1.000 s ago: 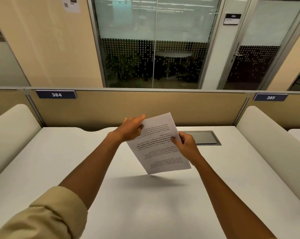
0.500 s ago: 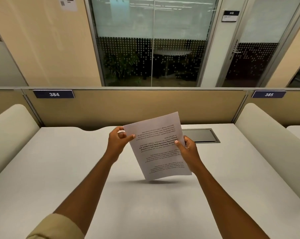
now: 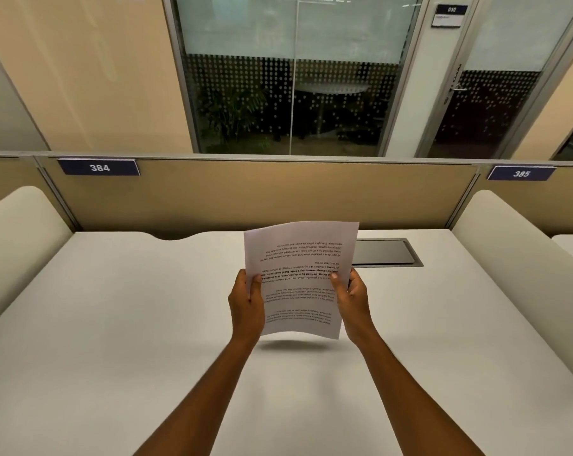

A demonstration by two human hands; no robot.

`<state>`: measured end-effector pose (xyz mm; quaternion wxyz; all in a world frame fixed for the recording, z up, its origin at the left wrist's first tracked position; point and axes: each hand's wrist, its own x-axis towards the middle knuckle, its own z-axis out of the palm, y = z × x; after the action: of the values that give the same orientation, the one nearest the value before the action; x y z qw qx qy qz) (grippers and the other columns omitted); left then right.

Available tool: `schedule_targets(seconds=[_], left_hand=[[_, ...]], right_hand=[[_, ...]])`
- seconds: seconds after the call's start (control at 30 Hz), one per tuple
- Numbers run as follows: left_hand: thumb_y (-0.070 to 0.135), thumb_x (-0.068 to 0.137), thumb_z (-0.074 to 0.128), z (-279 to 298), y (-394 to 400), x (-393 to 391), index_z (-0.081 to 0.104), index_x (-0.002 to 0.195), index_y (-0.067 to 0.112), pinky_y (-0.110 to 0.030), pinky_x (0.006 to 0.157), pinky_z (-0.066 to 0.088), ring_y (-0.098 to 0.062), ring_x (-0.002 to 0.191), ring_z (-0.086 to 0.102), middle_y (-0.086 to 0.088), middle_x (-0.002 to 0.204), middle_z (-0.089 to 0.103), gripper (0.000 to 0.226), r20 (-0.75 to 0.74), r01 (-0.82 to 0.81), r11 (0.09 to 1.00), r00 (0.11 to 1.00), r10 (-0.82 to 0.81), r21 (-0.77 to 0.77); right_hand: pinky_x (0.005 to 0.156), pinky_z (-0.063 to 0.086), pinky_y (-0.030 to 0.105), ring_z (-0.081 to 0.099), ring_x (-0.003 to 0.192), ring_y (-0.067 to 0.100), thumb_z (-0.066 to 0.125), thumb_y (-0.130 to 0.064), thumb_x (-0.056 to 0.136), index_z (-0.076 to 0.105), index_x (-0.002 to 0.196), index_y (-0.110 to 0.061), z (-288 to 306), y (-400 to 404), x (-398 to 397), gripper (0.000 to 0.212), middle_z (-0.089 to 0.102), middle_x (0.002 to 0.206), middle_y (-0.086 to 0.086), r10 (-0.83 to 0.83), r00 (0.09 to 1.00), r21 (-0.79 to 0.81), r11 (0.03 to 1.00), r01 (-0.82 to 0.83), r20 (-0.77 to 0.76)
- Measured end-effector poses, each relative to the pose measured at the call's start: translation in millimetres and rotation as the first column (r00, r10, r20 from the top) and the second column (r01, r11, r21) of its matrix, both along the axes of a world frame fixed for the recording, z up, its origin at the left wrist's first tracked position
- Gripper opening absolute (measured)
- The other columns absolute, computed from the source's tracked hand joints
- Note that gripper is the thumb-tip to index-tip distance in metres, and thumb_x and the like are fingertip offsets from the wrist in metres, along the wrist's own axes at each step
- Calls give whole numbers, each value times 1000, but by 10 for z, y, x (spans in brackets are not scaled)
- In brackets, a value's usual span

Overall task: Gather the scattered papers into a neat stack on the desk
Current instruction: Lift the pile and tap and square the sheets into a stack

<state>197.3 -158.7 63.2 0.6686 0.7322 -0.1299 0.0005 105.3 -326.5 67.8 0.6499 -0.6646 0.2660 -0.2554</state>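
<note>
I see both grips closed on the papers (image 3: 299, 278): left hand (image 3: 247, 302) pinching the left edge, right hand (image 3: 352, 299) the right edge, sheets held upright above the white surface (image 3: 114, 324), text upside down.

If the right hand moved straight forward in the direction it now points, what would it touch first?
Probably the dark recessed panel set in the desk, or the beige partition behind it. The right hand points forward and slightly up while holding the papers, so depth is uncertain.
</note>
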Motion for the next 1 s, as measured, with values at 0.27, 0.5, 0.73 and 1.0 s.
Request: schedule_targets(seconds=[0.27, 0.5, 0.73, 1.0], left_hand=[[4, 101, 40, -534, 151, -148, 51, 101, 17, -6, 61, 51, -7, 90, 61, 18, 98, 60, 17, -6, 11, 997, 1000, -11, 77], [10, 102, 39, -431, 166, -47, 49, 108, 24, -6, 56, 52, -6, 87, 63, 21, 101, 58, 18, 9, -3, 997, 1000, 3, 81], [7, 101, 41, -527, 230, -13, 49, 111, 20, -7, 62, 53, -8, 90, 63, 6, 109, 60, 19, 24, 25, 990, 999, -29, 142], [5, 101, 39, -794, 390, 0, 52, 118, 6, -14, 71, 53, -20, 95, 62, -7, 116, 64, 22, 15, 131, 930, 989, -145, 344]], right_hand=[[73, 53, 20, 59, 106, 14, 42, -22, 101, 43, 118, -32, -425, 182, -98, 19, 58, 115, -6, 29, 994, -6, 1000, -30, -103], [68, 53, 19, 61, 94, 11, 42, -22, 101, 38, 115, -36, -304, 167, 13, 20, 56, 106, -15, 29, 992, -107, 993, -42, -120], [75, 54, 26, 60, 103, 15, 44, -21, 101, 40, 121, -30, -402, 215, -44, 23, 58, 113, -7, 11, 993, -94, 995, -23, -122], [74, 55, 24, 62, 99, 17, 49, -20, 98, 44, 117, -20, -453, 169, -120, 19, 60, 112, -1, 20, 984, -137, 990, -44, -175]])
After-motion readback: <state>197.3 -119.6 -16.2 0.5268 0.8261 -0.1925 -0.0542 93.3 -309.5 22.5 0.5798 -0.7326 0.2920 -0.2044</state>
